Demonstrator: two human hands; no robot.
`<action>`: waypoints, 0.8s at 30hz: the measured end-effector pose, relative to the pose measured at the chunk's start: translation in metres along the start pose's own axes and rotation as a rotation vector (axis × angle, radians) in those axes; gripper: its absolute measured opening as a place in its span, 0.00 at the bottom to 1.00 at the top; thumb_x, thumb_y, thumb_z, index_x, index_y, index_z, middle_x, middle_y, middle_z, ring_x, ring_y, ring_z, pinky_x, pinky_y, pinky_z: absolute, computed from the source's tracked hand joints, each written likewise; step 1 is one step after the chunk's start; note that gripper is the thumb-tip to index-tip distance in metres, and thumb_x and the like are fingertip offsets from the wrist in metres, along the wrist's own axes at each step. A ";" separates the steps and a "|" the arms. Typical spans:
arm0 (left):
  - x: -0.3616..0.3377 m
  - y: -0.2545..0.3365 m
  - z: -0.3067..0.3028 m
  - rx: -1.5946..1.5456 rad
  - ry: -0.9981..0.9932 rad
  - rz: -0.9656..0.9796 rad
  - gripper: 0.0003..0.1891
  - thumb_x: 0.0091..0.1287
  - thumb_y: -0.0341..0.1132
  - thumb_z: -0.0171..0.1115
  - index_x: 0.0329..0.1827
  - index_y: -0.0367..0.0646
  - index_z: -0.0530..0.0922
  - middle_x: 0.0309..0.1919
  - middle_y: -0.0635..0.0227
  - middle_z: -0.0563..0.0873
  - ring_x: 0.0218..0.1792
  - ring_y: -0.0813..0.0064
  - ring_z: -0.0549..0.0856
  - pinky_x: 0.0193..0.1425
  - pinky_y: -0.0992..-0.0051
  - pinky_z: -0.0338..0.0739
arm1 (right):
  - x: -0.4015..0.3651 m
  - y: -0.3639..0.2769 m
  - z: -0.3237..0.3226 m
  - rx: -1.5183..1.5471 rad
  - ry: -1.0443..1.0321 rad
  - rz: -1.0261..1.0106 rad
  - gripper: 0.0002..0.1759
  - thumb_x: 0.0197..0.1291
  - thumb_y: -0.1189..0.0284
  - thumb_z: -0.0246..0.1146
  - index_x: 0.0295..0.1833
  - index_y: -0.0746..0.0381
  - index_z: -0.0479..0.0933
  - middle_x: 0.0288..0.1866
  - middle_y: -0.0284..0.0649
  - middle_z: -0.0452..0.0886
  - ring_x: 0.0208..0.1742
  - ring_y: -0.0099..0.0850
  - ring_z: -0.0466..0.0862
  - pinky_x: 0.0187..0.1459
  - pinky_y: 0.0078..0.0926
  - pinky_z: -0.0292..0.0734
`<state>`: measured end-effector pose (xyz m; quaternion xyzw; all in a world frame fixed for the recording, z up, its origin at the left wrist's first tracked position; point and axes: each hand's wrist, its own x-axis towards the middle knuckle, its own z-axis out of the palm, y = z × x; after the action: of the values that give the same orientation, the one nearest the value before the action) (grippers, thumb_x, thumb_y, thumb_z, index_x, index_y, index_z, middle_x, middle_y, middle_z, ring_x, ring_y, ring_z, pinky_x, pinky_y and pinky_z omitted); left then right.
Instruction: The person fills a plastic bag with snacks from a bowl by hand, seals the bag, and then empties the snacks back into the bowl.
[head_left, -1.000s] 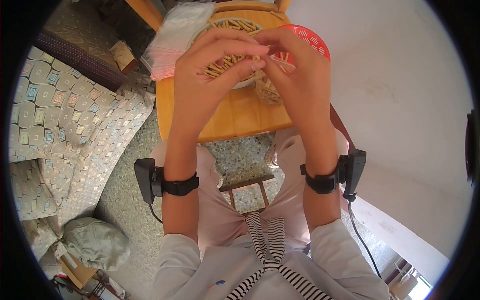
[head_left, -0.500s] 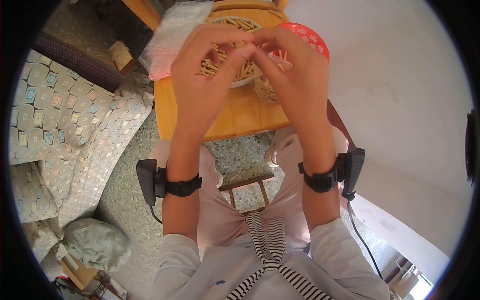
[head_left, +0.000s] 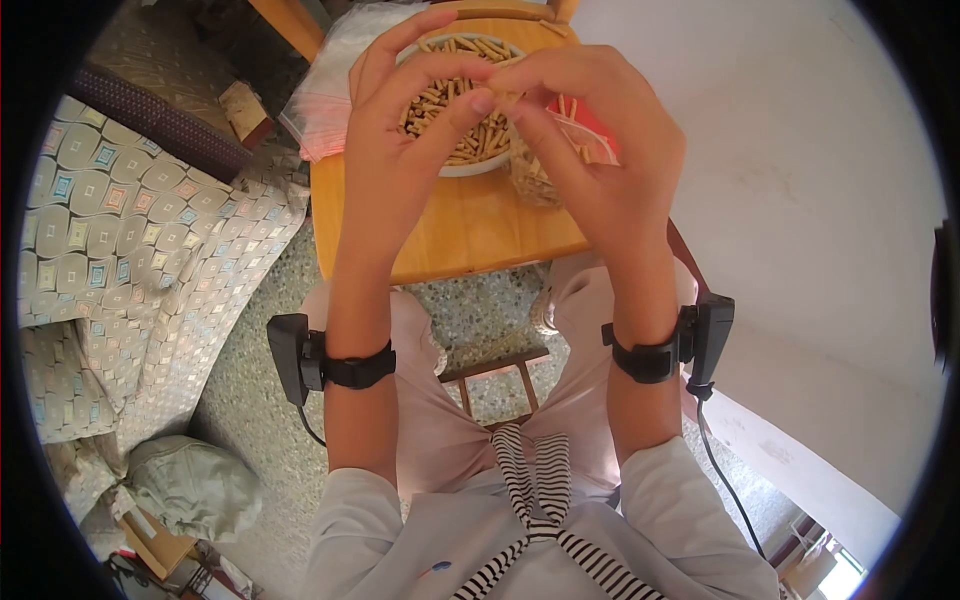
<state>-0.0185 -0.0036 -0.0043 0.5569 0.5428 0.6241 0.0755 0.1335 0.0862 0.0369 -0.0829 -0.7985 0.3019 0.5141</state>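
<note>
My left hand (head_left: 395, 130) and my right hand (head_left: 625, 130) meet fingertip to fingertip above the chair seat. Each has thumb and forefinger pinched together, and the left's other fingers are raised. Between them they grip the upper edge of a clear plastic bag (head_left: 535, 180), whose red-lined edge shows behind the right thumb. Short tan sticks lie inside it; the exact pinch point is partly hidden. Behind the hands is a white bowl (head_left: 470, 171) full of short brown stick pieces (head_left: 440, 95).
The wooden chair seat (head_left: 450, 235) holds everything. A stack of clear bags with red edges (head_left: 325, 110) lies at its left. Behind my right hand is a red basket (head_left: 575, 112), largely covered. A white wall (head_left: 790, 180) rises at the right; patterned cloth (head_left: 150, 230) hangs left.
My right hand has shifted slightly right, with the bag, and covers more of the red basket. My left hand's outer fingers have lifted and spread, uncovering more of the bowl.
</note>
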 end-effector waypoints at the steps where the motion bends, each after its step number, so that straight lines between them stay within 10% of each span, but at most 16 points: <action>1: 0.000 0.001 -0.001 0.078 -0.021 0.024 0.10 0.67 0.30 0.66 0.50 0.40 0.83 0.69 0.63 0.75 0.69 0.67 0.74 0.74 0.66 0.64 | 0.000 0.001 -0.001 -0.029 -0.044 -0.060 0.10 0.53 0.81 0.70 0.42 0.61 0.86 0.39 0.36 0.85 0.38 0.29 0.84 0.39 0.24 0.80; 24: 0.001 0.010 0.015 -0.042 0.125 -0.069 0.10 0.62 0.36 0.72 0.44 0.45 0.87 0.56 0.67 0.81 0.62 0.68 0.75 0.69 0.68 0.65 | -0.008 0.015 -0.006 -0.136 -0.095 0.270 0.06 0.58 0.72 0.70 0.40 0.61 0.84 0.38 0.38 0.86 0.35 0.34 0.85 0.37 0.29 0.78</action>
<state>-0.0022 0.0018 0.0005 0.4961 0.5523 0.6658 0.0746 0.1401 0.0973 0.0241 -0.2100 -0.8221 0.3170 0.4238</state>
